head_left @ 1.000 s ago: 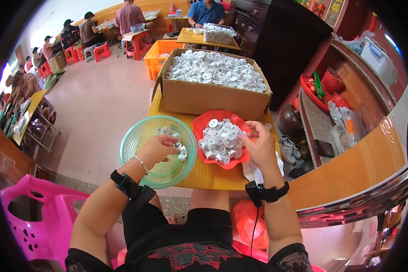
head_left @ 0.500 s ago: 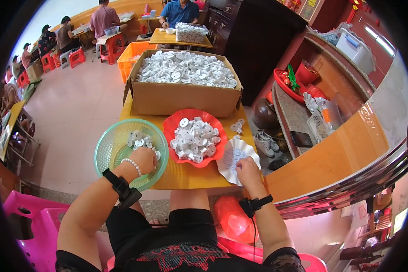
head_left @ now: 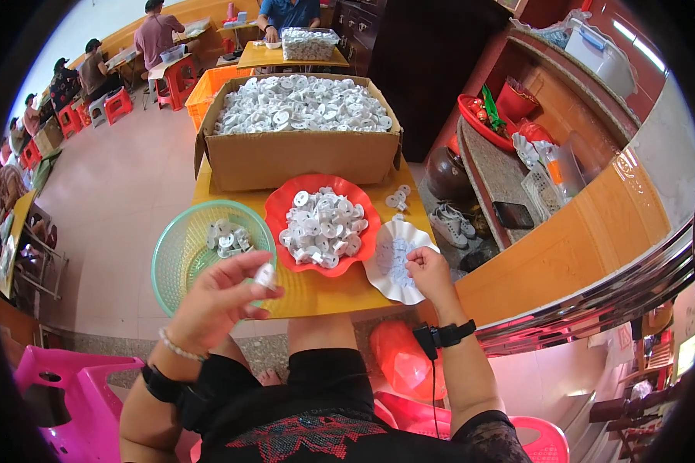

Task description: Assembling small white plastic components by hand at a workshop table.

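- Across the middle of the view, a wooden table with a yellow-brown top [head_left: 324, 297] is shown, with vessels arranged from left to right along its near part.
- At its far end, an open brown cardboard box [head_left: 301, 162] is heaped with small white plastic pieces bearing round discs.
- To the near left, a pale green perforated plastic basket [head_left: 168, 262] is projected past the table's left edge; a small cluster of white pieces is contained in it.
- Just beside the basket, a red plastic bowl with a scalloped rim [head_left: 359, 193] is filled with similar pieces.
- At the right, a white dish with a ruffled rim [head_left: 400, 294] is set near the bowl; its pale bluish contents are too small to be identified.
- Above the basket's near edge, the left hand [head_left: 212, 305] is raised, its thumb and fingers closed around one piece.
- Over the white dish, the right hand [head_left: 431, 274] is held with thumb and forefinger brought together; whether anything is pinched cannot be told.
- Between the left fingertips, a single white plastic piece [head_left: 266, 276] is gripped, clear of the basket's contents.
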A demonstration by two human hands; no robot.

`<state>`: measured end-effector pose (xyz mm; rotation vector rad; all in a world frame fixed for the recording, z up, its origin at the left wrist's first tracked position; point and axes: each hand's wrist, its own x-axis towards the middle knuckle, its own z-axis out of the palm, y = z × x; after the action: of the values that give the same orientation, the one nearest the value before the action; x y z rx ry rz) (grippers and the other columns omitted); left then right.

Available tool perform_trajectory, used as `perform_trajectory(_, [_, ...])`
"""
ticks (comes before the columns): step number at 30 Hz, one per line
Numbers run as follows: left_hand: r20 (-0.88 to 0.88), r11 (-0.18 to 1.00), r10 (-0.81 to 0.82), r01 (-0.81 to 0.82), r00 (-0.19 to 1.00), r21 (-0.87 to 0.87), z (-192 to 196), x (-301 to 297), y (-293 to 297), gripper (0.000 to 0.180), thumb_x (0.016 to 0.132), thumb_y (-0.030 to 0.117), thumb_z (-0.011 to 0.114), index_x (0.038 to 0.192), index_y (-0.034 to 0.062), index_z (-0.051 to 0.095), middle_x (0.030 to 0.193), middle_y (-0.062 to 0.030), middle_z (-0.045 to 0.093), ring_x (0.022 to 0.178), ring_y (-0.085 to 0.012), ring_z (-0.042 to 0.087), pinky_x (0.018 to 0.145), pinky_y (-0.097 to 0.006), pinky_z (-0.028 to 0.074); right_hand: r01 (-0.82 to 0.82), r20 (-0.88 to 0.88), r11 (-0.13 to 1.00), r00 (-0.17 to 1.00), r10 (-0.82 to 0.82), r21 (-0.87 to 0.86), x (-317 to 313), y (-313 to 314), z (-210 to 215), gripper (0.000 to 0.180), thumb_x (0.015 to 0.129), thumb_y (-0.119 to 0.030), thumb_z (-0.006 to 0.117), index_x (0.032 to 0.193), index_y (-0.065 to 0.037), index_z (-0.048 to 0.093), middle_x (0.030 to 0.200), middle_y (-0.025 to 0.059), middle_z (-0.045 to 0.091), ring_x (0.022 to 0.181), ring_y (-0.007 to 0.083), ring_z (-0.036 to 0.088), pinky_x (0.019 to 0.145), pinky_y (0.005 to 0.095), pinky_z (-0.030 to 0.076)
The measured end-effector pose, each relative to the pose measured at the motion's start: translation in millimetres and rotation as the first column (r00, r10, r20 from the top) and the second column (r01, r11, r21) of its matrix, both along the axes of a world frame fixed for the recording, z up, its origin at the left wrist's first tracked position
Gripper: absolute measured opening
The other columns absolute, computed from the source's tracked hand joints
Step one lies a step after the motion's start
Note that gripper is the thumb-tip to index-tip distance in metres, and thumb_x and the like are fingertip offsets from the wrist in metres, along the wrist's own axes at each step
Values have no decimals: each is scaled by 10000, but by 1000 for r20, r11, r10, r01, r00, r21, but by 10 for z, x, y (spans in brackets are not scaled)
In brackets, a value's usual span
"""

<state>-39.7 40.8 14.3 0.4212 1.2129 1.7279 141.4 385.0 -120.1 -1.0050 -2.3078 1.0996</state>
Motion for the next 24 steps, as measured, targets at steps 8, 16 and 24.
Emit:
perform_trajectory(8, [-103, 986, -150, 157, 983, 58, -40, 465, 280, 442, 823, -48, 658, 1244, -1, 532, 1025, -45, 636, 947, -97, 612, 778, -226, 529, -1, -9, 997, 1000, 2, 78, 19, -124, 212, 115, 752, -95, 680, 849, -38, 704, 736, 75, 686, 658, 137, 649, 627, 282, 508])
perform_trajectory(16, [-118, 986, -140, 149, 983, 70, 6, 568, 284, 423, 832, -21, 668, 1233, -16, 532, 1066, -61, 628, 968, -106, 612, 841, -255, 532, 59, -44, 980, 998, -52, 192, 47, -86, 179, 139, 770, -131, 674, 875, -44, 701, 749, 105, 683, 677, 181, 656, 657, 306, 510])
perform_trajectory(24, [-56, 989, -136, 139, 989, 42, -153, 547, 264, 396, 822, -16, 678, 1200, -19, 558, 1026, -75, 654, 886, -123, 649, 756, -238, 549, 57, -86, 994, 995, -50, 88, 27, -13, 130, 155, 773, -155, 697, 867, -33, 709, 739, 89, 676, 648, 152, 632, 622, 293, 498])
